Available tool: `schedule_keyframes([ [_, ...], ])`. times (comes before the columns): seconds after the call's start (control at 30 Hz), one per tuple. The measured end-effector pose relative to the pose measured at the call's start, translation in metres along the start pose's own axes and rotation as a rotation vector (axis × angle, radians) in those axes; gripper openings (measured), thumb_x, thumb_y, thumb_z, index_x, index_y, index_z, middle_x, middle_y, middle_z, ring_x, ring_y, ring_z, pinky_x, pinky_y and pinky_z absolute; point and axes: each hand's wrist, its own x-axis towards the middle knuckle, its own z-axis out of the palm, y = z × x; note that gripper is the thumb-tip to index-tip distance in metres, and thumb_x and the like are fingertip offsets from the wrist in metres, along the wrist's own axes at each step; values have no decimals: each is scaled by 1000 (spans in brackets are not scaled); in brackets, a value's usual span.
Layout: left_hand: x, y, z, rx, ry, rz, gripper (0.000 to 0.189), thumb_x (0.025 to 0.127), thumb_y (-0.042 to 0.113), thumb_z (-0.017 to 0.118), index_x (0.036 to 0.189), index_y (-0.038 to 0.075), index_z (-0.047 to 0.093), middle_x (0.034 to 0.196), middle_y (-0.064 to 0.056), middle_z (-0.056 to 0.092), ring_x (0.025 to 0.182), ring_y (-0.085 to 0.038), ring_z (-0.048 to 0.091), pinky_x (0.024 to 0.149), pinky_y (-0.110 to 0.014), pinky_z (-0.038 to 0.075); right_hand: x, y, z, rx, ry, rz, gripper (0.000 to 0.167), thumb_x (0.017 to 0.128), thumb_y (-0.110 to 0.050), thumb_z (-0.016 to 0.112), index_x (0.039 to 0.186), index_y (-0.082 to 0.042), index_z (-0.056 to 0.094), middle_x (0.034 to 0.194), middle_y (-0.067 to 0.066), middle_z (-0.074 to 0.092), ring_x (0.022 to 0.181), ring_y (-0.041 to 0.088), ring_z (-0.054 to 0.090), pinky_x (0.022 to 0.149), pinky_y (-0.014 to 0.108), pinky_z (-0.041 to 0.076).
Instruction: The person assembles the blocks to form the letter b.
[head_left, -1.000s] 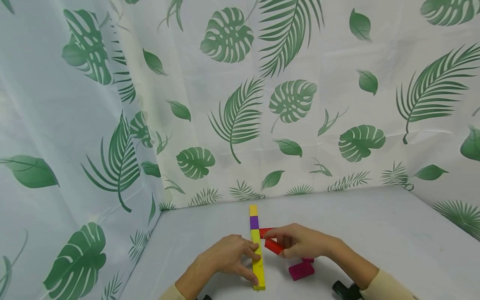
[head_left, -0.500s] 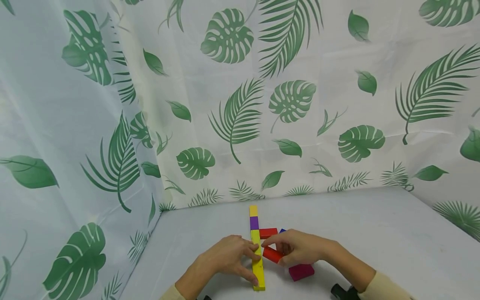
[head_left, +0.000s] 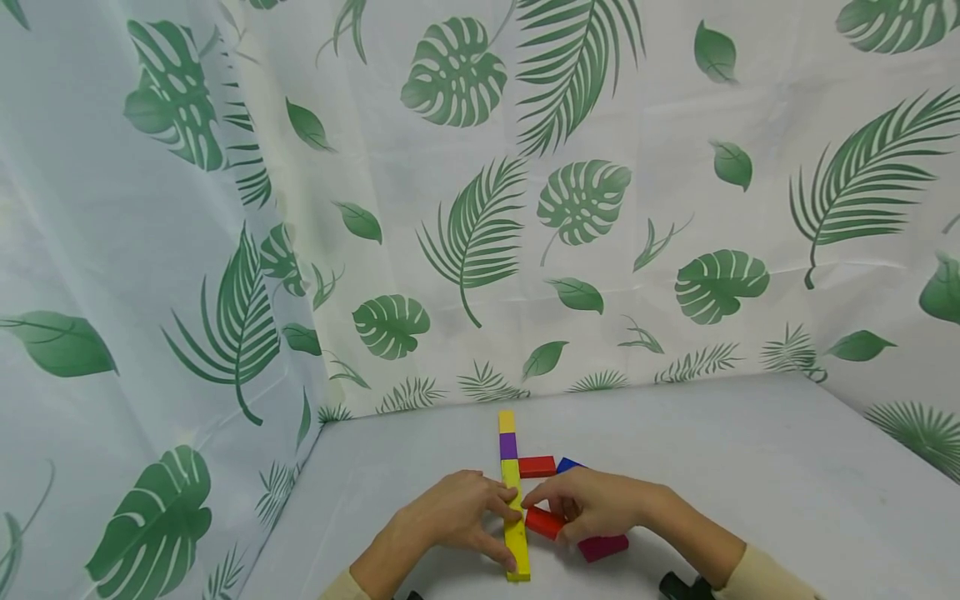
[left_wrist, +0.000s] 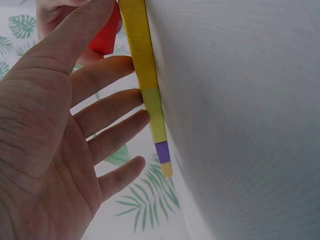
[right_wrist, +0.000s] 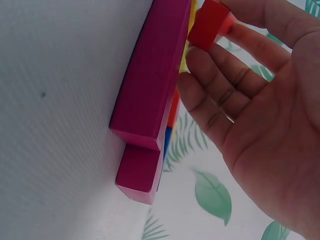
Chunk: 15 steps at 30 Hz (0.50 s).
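Note:
A straight row of blocks runs away from me: yellow blocks (head_left: 517, 550) at the near end, then a purple block (head_left: 508, 446) and a paler yellow block (head_left: 507, 421). My left hand (head_left: 459, 508) lies along the row's left side, fingers nearly straight, fingertips and thumb against the yellow blocks. Between thumb and fingers my right hand (head_left: 615, 502) pinches a red block (head_left: 543, 523), tilted and close to the row's right side. In the right wrist view, the red block (right_wrist: 207, 24) shows above a long magenta block (right_wrist: 152, 75).
Another red block (head_left: 537, 467) meets the row at a right angle, with a blue block (head_left: 569, 464) partly hidden behind my right hand. Magenta blocks (head_left: 604, 548) lie beneath that hand. A leaf-patterned curtain (head_left: 480, 250) borders the white table (head_left: 750, 467).
My right hand has moved toward me and slightly left with the red block, uncovering the other red block and part of the blue one. My left hand stays put.

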Motion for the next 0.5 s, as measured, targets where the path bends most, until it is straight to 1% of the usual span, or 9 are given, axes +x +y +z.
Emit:
schedule_keyframes([
  [0.1, 0, 0, 0, -2, 3, 0, 63, 77, 74, 76, 128, 39, 74, 142, 13, 65, 133, -3, 60, 117, -45, 46, 1, -1, 1, -22, -3, 9, 52, 90, -18, 78, 140, -28, 65, 92, -14, 65, 77, 0, 57, 70, 20, 55],
  [0.33, 0, 0, 0, -9, 1, -11, 64, 75, 74, 77, 129, 39, 73, 143, 14, 64, 134, -3, 59, 118, -46, 46, 1, -5, 4, -33, -3, 28, 52, 90, -19, 79, 139, -29, 66, 92, -13, 64, 78, 0, 56, 70, 20, 54],
  [0.5, 0, 1, 0, -17, -7, -21, 63, 76, 74, 77, 129, 41, 72, 142, 14, 64, 133, -3, 60, 118, -46, 46, 2, -5, 6, -33, -11, 45, 52, 89, -18, 80, 137, -33, 67, 91, -14, 64, 79, 0, 57, 70, 20, 54],
])
